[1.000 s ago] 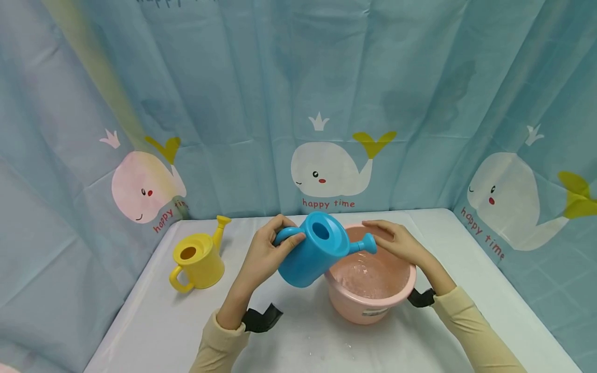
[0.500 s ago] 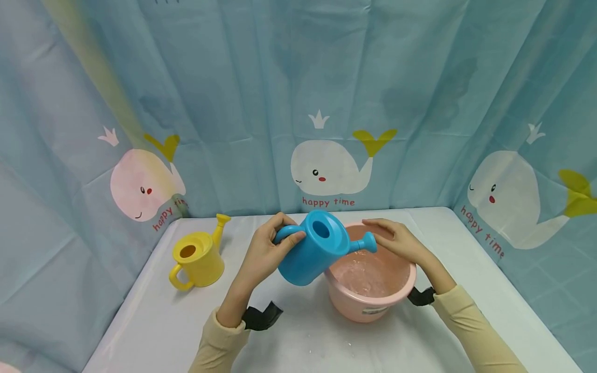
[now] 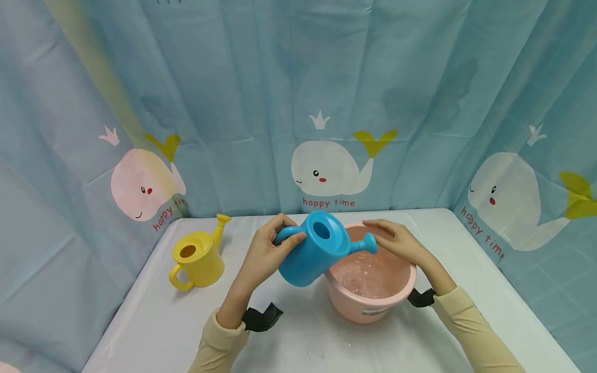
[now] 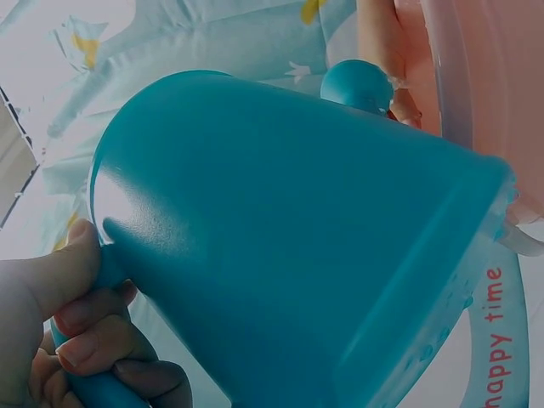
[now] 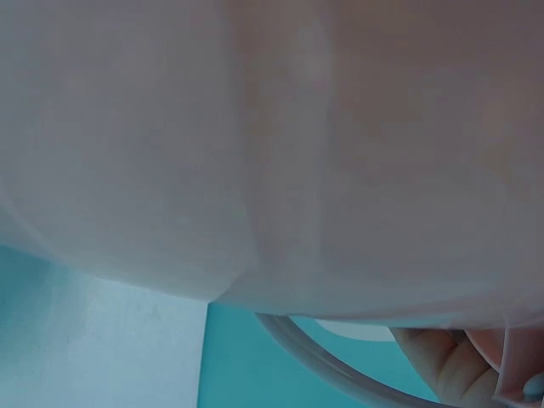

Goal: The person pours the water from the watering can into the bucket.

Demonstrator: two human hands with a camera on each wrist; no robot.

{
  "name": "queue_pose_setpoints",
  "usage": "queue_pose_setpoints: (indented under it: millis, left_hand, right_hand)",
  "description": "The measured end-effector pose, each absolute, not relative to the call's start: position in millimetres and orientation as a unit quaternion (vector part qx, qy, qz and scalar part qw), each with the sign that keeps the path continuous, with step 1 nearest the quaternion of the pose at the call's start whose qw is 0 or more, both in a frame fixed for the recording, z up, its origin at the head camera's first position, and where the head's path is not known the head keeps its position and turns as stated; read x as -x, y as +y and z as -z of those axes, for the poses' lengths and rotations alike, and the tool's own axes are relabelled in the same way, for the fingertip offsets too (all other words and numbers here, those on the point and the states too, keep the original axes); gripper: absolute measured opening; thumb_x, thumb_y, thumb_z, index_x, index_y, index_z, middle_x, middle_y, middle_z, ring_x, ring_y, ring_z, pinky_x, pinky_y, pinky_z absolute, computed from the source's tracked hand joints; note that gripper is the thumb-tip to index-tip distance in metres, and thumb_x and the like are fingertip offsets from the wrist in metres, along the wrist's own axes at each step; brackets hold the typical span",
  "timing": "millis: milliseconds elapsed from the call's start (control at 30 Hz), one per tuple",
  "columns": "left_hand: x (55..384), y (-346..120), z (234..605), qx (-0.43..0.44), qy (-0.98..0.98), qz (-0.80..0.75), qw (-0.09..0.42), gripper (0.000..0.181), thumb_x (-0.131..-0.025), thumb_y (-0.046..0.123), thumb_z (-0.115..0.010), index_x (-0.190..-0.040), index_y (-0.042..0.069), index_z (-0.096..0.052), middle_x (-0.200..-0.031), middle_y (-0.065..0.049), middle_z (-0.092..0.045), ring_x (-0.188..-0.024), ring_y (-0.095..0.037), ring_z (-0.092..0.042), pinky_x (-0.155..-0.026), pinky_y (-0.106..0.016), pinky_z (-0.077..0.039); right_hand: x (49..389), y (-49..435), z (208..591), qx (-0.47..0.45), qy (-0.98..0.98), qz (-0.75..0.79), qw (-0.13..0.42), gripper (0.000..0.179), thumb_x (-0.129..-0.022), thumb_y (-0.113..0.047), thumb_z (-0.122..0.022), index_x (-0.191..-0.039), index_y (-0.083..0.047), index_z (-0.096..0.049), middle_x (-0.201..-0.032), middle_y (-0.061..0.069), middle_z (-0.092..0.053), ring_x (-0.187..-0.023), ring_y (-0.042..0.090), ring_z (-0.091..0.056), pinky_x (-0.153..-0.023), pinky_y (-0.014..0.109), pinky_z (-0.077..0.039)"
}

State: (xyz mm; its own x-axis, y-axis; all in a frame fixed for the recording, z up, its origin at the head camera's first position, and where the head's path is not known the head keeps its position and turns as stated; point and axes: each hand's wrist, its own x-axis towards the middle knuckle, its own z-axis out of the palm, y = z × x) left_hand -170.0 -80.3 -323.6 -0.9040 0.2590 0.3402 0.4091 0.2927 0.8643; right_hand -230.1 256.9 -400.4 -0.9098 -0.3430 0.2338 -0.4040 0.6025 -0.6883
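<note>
My left hand (image 3: pixel 266 254) grips the handle of a blue watering can (image 3: pixel 308 259), thumb on top. The can is raised and tilted, with its spout (image 3: pixel 363 244) pointing right over the pink basin (image 3: pixel 356 309). Water (image 3: pixel 366 277) in the basin is rippled under the spout. In the left wrist view, droplets cling to the can's bottom edge (image 4: pixel 429 344). My right hand (image 3: pixel 398 241) holds the basin's far right rim, thumb on the inner side and fingers along the edge. The basin's pale wall (image 5: pixel 161 161) fills most of the right wrist view.
A yellow watering can (image 3: pixel 205 267) stands at the left of the white table (image 3: pixel 154 331), its spout toward the back. Blue curtains (image 3: pixel 252 129) with printed whales enclose the back and sides. Small water drops (image 3: pixel 349 344) lie in front of the basin.
Both hands, the blue watering can and the basin stay in nearly the same place. The ripples on the water inside the basin have changed shape.
</note>
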Motion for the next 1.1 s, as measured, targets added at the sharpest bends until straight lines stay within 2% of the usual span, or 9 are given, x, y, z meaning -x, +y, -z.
queue_pose_setpoints:
  millis: [800,1100]
  left_hand:
    - [168,-82,323,0.211,-0.797,0.560,0.074,0.017,-0.086,0.027,-0.066,-0.094,0.014,-0.058,-0.094,-0.003,-0.063,-0.095,-0.022,-0.058,-0.086,-0.047,-0.048]
    - [153,-76,301,0.205,-0.804,0.555,0.065,0.013,-0.088,0.013,-0.064,-0.094,0.005,-0.056,-0.094,-0.010,-0.063,-0.094,-0.025,-0.058,-0.086,-0.047,-0.048]
  right_hand:
    - [230,254,399,-0.213,-0.895,-0.391,0.034,0.045,-0.089,-0.037,-0.060,-0.130,-0.017,-0.053,-0.132,0.004,-0.053,-0.126,0.028,-0.044,-0.097,0.052,-0.040]
    - [228,256,397,-0.213,-0.895,-0.389,0.043,0.043,-0.091,-0.033,-0.060,-0.129,-0.015,-0.054,-0.131,0.007,-0.054,-0.125,0.030,-0.046,-0.096,0.052,-0.041]
